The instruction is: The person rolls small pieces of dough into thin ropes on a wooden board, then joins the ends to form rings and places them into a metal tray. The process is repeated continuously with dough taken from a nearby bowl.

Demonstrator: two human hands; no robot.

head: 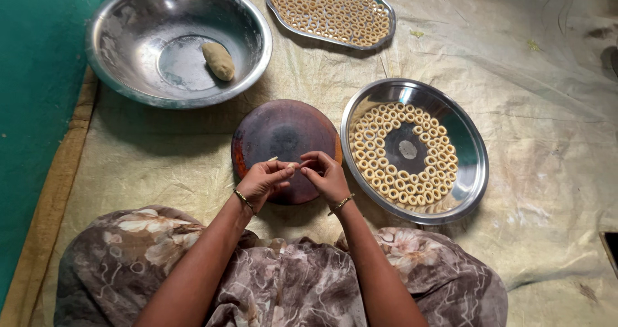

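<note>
big steel bowl (129,76): set at the far left on the floor cloth (528,108), well apart from the hands; one oblong lump of dough (219,60) is lain in it, its long axis running away from the person.
dark round board (283,134): placed straight ahead of the person, between the bowl and the round plate; its near edge is covered by both hands.
left hand (262,180): held over the board's near edge, fingers curled, thumb and forefinger pinched on the left end of the dough strip (290,165).
dough strip: a thin, pale piece, stretched crosswise between the two hands (only a short part can be seen); its long axis runs left to right, and it is shared by both hands about equally.
right hand (327,176): fingers bent inward, tips closed on the strip's right end, just beside the left fingertips.
round steel plate (473,172): found just right of the board, nearer the right hand; small dough rings (399,180) are laid in circles round its bare middle.
oblong tray (386,28): set farther off, above the board, filled with more rings.
</note>
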